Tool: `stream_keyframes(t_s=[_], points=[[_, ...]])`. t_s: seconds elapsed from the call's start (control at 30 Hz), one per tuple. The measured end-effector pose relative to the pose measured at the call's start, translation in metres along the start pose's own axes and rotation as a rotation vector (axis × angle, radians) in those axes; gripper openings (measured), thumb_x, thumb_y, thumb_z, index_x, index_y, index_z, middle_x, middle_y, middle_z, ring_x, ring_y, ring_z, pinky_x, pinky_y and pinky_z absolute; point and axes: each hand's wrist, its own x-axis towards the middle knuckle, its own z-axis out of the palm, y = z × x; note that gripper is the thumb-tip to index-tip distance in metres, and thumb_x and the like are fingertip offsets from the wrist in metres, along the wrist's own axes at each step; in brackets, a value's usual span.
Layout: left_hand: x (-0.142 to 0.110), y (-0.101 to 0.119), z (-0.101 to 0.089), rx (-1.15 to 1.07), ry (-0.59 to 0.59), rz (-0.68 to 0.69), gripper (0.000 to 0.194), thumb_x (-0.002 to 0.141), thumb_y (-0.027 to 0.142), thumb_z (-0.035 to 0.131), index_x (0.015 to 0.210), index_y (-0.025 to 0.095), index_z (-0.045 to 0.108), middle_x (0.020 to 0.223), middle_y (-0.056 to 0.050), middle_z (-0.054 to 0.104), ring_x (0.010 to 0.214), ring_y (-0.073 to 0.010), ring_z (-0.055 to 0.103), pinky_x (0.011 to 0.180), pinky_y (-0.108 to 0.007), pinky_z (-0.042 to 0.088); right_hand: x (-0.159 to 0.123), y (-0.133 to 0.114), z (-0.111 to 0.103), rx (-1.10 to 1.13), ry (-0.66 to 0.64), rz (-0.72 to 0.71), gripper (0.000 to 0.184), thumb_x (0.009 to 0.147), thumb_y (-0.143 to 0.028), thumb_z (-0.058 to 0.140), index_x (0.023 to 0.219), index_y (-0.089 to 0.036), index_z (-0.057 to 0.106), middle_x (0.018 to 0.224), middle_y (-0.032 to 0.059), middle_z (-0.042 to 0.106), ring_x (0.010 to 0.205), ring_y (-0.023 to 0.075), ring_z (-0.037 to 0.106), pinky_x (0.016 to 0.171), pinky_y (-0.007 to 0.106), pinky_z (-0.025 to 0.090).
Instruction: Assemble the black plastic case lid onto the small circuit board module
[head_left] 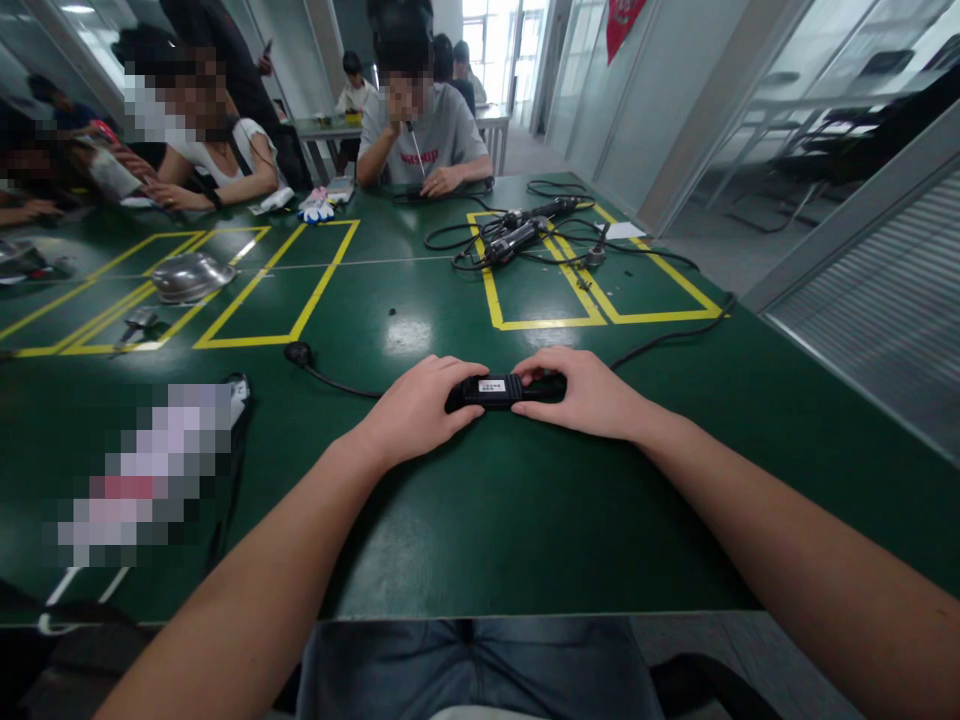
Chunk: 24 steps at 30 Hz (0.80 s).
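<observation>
Green table [420, 540], black device [502, 399], tiny label [492, 385]

Grey T-shirt [450, 125]: "wassup" in red. White label [492, 386] on black device [498, 400]: print illegible.

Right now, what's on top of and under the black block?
A white label is on the upper face of the black block, its print too small to read. The block's underside and the green table directly beneath are covered from view.
</observation>
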Motion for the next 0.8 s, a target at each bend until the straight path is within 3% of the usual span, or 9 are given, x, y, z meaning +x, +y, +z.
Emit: stream_keyframes(t_s=[0.23,0.8], points=[[-0.0012,0.0002,-0.0015,0.024,-0.004,-0.005,0.050,0.100,0.027,0.081,0.149,0.023,0.073,0.137,-0.011,0.082,0.124,-0.0323,0.075,0.115,-0.053,0.061,-0.0011,0.0001,0.0018,0.009,0.010,-0.003,0.041,0.086,-0.039,0.093,0.123,-0.024,0.085,0.107,0.0072,0.084,0.099,0.0307,0.077,0.096,0.048,0.060],[-0.0022,-0.0021,-0.0015,0.008,0.028,-0.003,0.048,0.102,0.032,0.078,0.149,0.023,0.072,0.135,-0.011,0.084,0.120,-0.0307,0.077,0.112,-0.050,0.061,-0.0003,-0.0004,-0.0004,-0.024,-0.004,-0.005,0.032,0.089,-0.043,0.091,0.115,-0.026,0.087,0.107,0.0082,0.085,0.099,0.0317,0.078,0.094,0.048,0.062]])
